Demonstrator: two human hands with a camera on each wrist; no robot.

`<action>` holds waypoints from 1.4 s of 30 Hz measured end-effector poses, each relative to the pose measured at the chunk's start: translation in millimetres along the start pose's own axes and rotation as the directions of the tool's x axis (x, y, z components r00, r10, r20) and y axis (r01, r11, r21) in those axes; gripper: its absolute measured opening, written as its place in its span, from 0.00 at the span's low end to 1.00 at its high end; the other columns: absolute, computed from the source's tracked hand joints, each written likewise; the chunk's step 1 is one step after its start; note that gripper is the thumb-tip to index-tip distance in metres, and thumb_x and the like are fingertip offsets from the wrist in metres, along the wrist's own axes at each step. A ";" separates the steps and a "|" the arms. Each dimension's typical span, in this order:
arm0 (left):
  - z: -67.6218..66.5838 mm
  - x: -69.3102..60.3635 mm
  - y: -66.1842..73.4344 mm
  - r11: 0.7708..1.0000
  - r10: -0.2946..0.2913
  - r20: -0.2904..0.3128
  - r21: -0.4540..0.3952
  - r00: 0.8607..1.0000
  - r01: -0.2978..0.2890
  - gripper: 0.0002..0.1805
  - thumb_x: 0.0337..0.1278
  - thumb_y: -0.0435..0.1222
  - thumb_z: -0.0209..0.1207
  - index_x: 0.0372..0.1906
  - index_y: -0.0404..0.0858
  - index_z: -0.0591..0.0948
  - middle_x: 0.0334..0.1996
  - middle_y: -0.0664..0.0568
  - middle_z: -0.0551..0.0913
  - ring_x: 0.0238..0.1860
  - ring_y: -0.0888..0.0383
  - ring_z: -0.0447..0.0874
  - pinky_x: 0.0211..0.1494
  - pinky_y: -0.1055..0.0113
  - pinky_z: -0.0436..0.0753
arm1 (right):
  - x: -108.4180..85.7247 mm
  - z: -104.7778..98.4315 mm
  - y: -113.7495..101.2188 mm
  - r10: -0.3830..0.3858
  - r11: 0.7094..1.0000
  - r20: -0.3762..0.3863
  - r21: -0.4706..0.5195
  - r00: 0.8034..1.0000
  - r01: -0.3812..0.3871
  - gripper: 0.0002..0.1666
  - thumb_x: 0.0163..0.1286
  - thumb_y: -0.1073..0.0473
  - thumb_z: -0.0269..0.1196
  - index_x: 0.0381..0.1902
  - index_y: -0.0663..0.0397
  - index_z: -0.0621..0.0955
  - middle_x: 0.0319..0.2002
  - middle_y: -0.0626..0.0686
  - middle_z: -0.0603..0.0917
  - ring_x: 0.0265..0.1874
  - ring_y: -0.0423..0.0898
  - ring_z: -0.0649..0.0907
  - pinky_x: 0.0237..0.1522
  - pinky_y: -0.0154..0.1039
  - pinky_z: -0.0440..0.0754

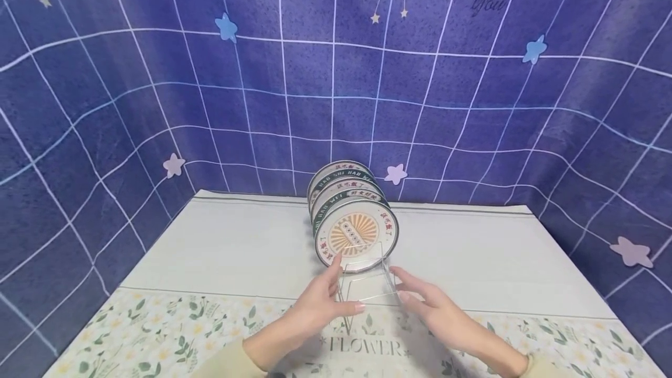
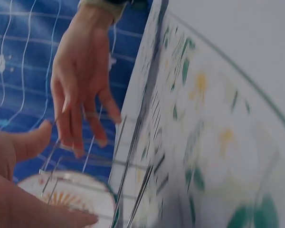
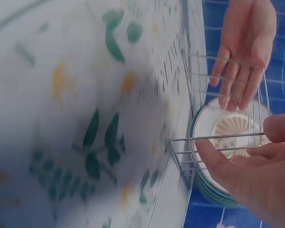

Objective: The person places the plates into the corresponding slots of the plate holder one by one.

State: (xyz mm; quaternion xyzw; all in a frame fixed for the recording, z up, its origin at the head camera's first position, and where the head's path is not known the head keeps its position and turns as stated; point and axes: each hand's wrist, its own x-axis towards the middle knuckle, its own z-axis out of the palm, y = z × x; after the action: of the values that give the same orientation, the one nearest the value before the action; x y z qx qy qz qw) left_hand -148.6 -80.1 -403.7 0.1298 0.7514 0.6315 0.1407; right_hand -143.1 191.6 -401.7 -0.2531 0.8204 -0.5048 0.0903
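Note:
Both hands are at a thin metal wire rack (image 1: 370, 295) low over the front of the table. At the rack's left side, my left hand (image 1: 318, 302) holds the wires between thumb and fingers. My right hand (image 1: 438, 311) holds the opposite side; in the right wrist view its thumb and fingers (image 3: 218, 164) lie on either side of a wire. From the left wrist view, the right hand's fingers (image 2: 71, 114) point downward along the rack. Just behind the rack, round white plates (image 1: 357, 232) with dark green rims stand on edge, one behind another. Whether the rack touches the tablecloth, I cannot tell.
A white cloth (image 1: 236, 238) covers the table, with a floral strip (image 1: 173, 331) along the front bearing the word FLOWER. A blue curtain (image 1: 252, 133) with white grid lines and stars encloses the back and both sides.

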 end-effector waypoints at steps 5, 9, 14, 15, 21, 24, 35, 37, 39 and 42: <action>-23.7 -0.1 -2.0 1.000 0.003 0.111 -0.012 0.994 -0.002 0.61 0.61 0.37 0.73 0.86 0.36 0.42 0.83 0.31 0.45 0.81 0.32 0.46 0.81 0.42 0.53 | 1.7 14.0 -6.2 -0.002 1.000 -0.014 0.013 1.000 0.002 0.34 0.84 0.56 0.53 0.81 0.64 0.63 0.82 0.68 0.54 0.72 0.66 0.71 0.74 0.71 0.57; -40.5 1.3 -4.3 0.998 0.030 0.206 -0.058 0.978 -0.018 0.59 0.65 0.34 0.69 0.85 0.35 0.38 0.83 0.31 0.42 0.82 0.35 0.44 0.82 0.46 0.52 | 4.9 22.8 -10.1 0.000 1.000 -0.017 0.019 1.000 0.000 0.36 0.84 0.55 0.55 0.82 0.63 0.61 0.81 0.69 0.54 0.72 0.66 0.72 0.71 0.70 0.65; -54.0 4.4 -9.0 0.995 0.059 0.262 -0.097 0.963 -0.034 0.59 0.66 0.32 0.68 0.85 0.33 0.37 0.84 0.38 0.36 0.83 0.39 0.43 0.82 0.51 0.53 | 11.8 27.2 -11.8 0.032 0.999 -0.013 0.039 0.999 -0.032 0.42 0.83 0.53 0.58 0.83 0.65 0.56 0.72 0.73 0.69 0.62 0.62 0.82 0.64 0.55 0.81; -55.4 4.8 -9.9 0.994 0.063 0.267 -0.101 0.962 -0.037 0.59 0.66 0.32 0.68 0.85 0.33 0.36 0.85 0.39 0.35 0.83 0.39 0.43 0.82 0.51 0.53 | 13.1 26.6 -11.4 0.029 0.998 -0.005 0.049 1.000 -0.029 0.43 0.83 0.53 0.59 0.83 0.66 0.55 0.70 0.74 0.72 0.59 0.62 0.84 0.61 0.52 0.84; -57.8 7.3 -11.2 0.994 0.074 0.282 -0.097 0.957 -0.048 0.59 0.65 0.31 0.68 0.84 0.32 0.37 0.85 0.39 0.34 0.83 0.40 0.43 0.81 0.52 0.54 | 17.8 20.5 -5.6 0.025 0.994 0.040 0.107 0.999 -0.029 0.46 0.81 0.54 0.61 0.84 0.66 0.52 0.63 0.77 0.76 0.46 0.58 0.90 0.54 0.45 0.88; -58.1 8.6 -10.4 0.995 0.075 0.284 -0.087 0.956 -0.053 0.59 0.65 0.31 0.69 0.85 0.33 0.38 0.85 0.40 0.36 0.83 0.40 0.44 0.81 0.53 0.55 | 18.3 19.0 -2.7 0.028 0.992 0.049 0.119 0.998 -0.034 0.46 0.81 0.55 0.62 0.84 0.65 0.52 0.68 0.76 0.72 0.44 0.57 0.90 0.56 0.45 0.87; -54.3 9.5 -9.8 0.996 0.070 0.271 -0.079 0.960 -0.050 0.58 0.64 0.31 0.69 0.85 0.34 0.39 0.85 0.42 0.37 0.82 0.41 0.47 0.80 0.54 0.58 | 16.6 12.1 0.2 0.015 0.983 0.088 0.180 0.996 -0.031 0.45 0.80 0.58 0.62 0.83 0.67 0.53 0.81 0.69 0.56 0.47 0.60 0.89 0.51 0.41 0.89; -53.9 9.9 -9.6 0.996 0.071 0.278 -0.080 0.958 -0.051 0.58 0.65 0.31 0.69 0.85 0.34 0.39 0.85 0.42 0.37 0.82 0.41 0.47 0.80 0.54 0.58 | 15.8 11.5 0.3 0.018 0.983 0.087 0.178 0.996 -0.033 0.45 0.80 0.57 0.62 0.83 0.67 0.53 0.81 0.69 0.56 0.47 0.60 0.89 0.53 0.44 0.88; -53.8 10.4 -9.7 0.995 0.074 0.286 -0.080 0.955 -0.053 0.58 0.65 0.32 0.69 0.85 0.34 0.39 0.85 0.43 0.36 0.83 0.42 0.46 0.80 0.54 0.58 | 15.3 11.3 0.3 0.021 0.984 0.084 0.172 0.996 -0.035 0.46 0.80 0.57 0.63 0.83 0.66 0.54 0.81 0.69 0.56 0.47 0.60 0.89 0.54 0.46 0.88; -53.4 10.1 -9.8 0.996 0.070 0.282 -0.081 0.957 -0.049 0.58 0.65 0.32 0.69 0.85 0.34 0.39 0.85 0.43 0.36 0.83 0.42 0.46 0.81 0.54 0.58 | 14.9 11.6 0.6 0.023 0.986 0.079 0.166 0.997 -0.036 0.46 0.80 0.56 0.63 0.83 0.67 0.54 0.81 0.69 0.56 0.48 0.59 0.89 0.56 0.49 0.87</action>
State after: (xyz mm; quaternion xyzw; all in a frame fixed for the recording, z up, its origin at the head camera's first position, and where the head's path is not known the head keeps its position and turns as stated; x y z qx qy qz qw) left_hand -178.2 -126.7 -405.1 0.2367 0.6956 0.6372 0.2328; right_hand -151.4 175.2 -406.1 -0.2516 0.7748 -0.5602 0.1501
